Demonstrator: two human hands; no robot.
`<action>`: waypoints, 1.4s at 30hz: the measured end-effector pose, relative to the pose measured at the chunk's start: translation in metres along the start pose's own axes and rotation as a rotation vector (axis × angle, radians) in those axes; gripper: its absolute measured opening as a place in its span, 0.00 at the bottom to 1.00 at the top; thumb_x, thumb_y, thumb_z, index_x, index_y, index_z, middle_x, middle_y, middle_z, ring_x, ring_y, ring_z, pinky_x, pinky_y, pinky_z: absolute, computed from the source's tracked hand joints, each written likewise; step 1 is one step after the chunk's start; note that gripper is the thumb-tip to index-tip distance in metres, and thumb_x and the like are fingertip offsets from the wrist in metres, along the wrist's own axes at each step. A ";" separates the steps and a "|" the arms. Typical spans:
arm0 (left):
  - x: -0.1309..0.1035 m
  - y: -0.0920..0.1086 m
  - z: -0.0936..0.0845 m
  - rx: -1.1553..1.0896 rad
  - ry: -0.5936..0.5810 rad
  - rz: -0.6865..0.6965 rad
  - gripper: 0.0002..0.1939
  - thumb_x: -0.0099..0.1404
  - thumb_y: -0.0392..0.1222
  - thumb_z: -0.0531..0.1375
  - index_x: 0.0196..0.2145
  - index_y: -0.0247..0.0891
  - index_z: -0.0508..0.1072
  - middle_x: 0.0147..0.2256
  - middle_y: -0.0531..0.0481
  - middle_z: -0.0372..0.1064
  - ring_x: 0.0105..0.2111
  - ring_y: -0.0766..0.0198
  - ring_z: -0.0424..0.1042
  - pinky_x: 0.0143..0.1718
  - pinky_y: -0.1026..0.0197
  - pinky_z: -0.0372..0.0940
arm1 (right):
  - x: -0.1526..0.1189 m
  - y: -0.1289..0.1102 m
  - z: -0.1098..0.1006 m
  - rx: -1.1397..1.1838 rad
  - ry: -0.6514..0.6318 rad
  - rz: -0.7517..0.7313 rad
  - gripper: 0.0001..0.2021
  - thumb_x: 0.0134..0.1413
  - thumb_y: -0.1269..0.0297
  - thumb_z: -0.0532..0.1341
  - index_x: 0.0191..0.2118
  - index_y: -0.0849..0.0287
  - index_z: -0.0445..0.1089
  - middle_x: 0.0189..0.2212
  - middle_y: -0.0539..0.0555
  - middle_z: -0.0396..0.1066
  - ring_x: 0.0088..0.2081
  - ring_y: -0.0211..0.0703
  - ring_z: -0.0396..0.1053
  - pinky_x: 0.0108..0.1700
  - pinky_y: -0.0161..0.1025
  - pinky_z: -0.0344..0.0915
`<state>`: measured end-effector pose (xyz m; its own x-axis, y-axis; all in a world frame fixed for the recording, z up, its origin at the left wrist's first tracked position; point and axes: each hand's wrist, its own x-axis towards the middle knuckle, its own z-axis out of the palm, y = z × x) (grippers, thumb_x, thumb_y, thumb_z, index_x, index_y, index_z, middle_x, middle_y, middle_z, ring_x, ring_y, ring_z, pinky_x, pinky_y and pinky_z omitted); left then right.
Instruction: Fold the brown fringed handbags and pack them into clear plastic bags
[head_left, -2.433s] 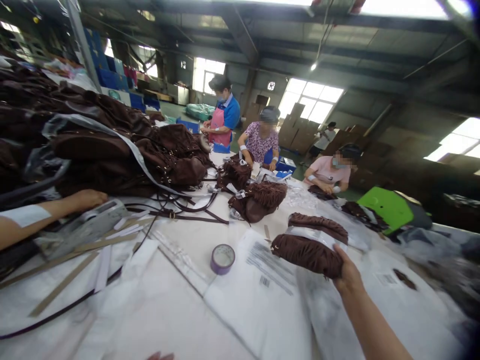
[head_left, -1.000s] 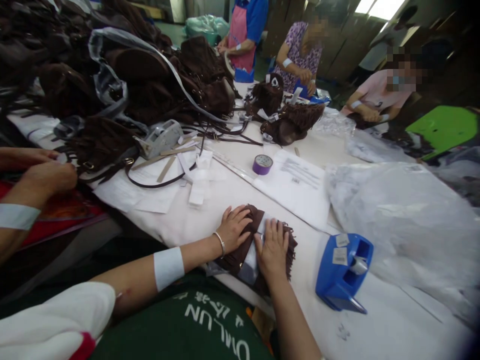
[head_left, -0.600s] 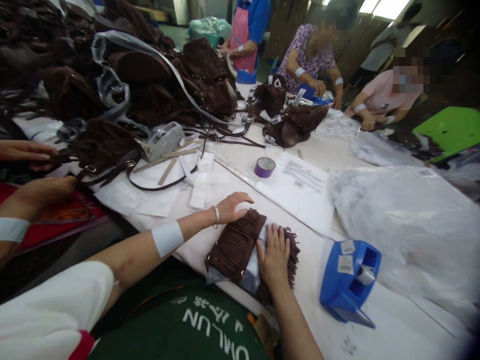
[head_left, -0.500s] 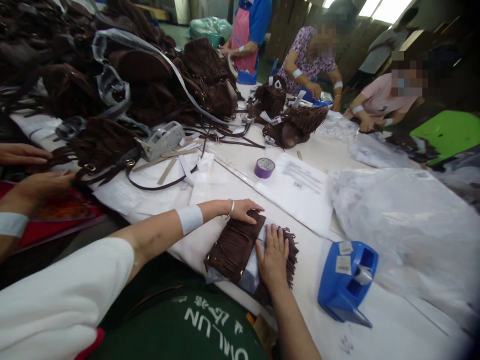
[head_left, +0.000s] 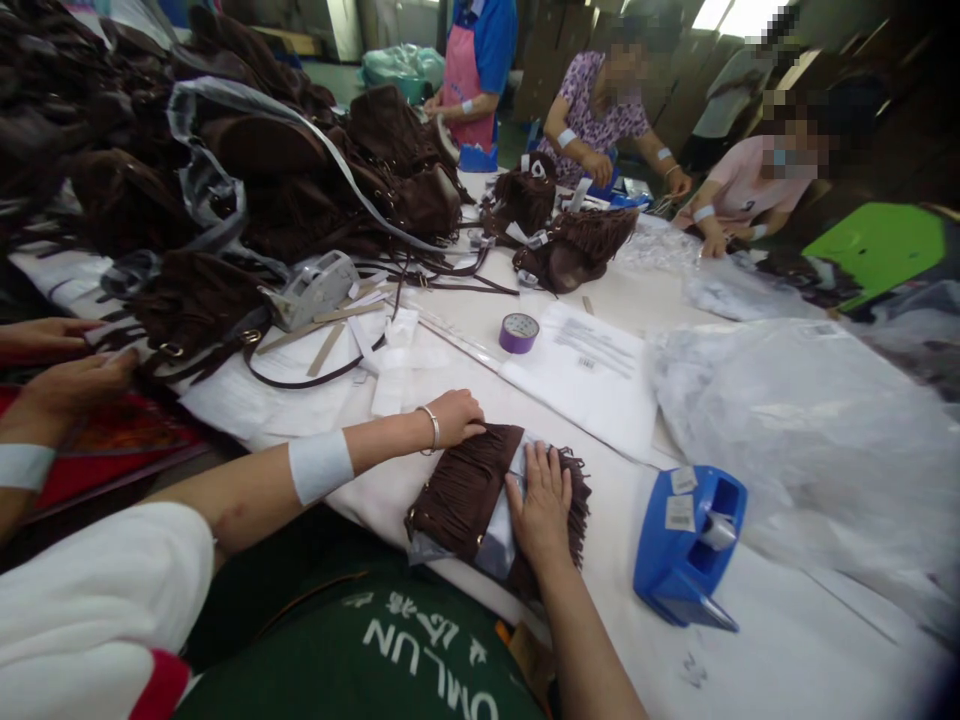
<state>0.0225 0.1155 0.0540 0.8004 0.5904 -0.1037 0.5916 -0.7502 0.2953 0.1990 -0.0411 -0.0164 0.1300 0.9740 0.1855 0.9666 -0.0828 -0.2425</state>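
The count came to one fringed brown bag (head_left: 465, 490) beneath two hands, left hand (head_left: 459, 418) and right hand (head_left: 544, 505), one purple tape roll (head_left: 519, 333), two tape dispensers, one blue (head_left: 664, 560) and one grey (head_left: 315, 290), two stickers (head_left: 679, 513), two more fringed bags (head_left: 574, 245), and four people (head_left: 600, 105) across the counter (head_left: 615, 620).

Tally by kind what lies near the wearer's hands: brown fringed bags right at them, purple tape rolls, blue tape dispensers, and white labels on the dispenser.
Brown fringed bag: 1
Purple tape roll: 1
Blue tape dispenser: 1
White labels on the dispenser: 2
Total: 5
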 end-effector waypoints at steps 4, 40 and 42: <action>-0.018 -0.016 0.007 -0.060 -0.063 -0.163 0.12 0.64 0.45 0.57 0.33 0.38 0.78 0.27 0.52 0.74 0.28 0.65 0.70 0.31 0.66 0.60 | 0.000 -0.001 -0.002 -0.013 -0.002 -0.003 0.29 0.63 0.52 0.46 0.66 0.59 0.45 0.66 0.56 0.43 0.67 0.47 0.35 0.65 0.52 0.35; -0.024 0.025 0.006 0.175 0.254 -0.086 0.12 0.66 0.38 0.55 0.46 0.37 0.73 0.52 0.40 0.67 0.61 0.48 0.54 0.59 0.43 0.52 | 0.001 0.000 0.005 0.039 0.052 -0.013 0.29 0.62 0.52 0.47 0.65 0.58 0.49 0.65 0.56 0.47 0.67 0.49 0.40 0.64 0.55 0.40; -0.015 0.046 0.021 0.158 0.282 0.057 0.19 0.69 0.42 0.52 0.56 0.40 0.65 0.60 0.43 0.57 0.64 0.54 0.47 0.62 0.46 0.47 | 0.001 -0.002 0.001 0.033 0.023 -0.002 0.29 0.63 0.52 0.47 0.65 0.59 0.48 0.65 0.57 0.46 0.67 0.49 0.38 0.65 0.55 0.38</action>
<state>0.0397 0.0658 0.0487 0.7876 0.5886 0.1822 0.5717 -0.8084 0.1401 0.1972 -0.0403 -0.0166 0.1333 0.9691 0.2076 0.9591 -0.0733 -0.2733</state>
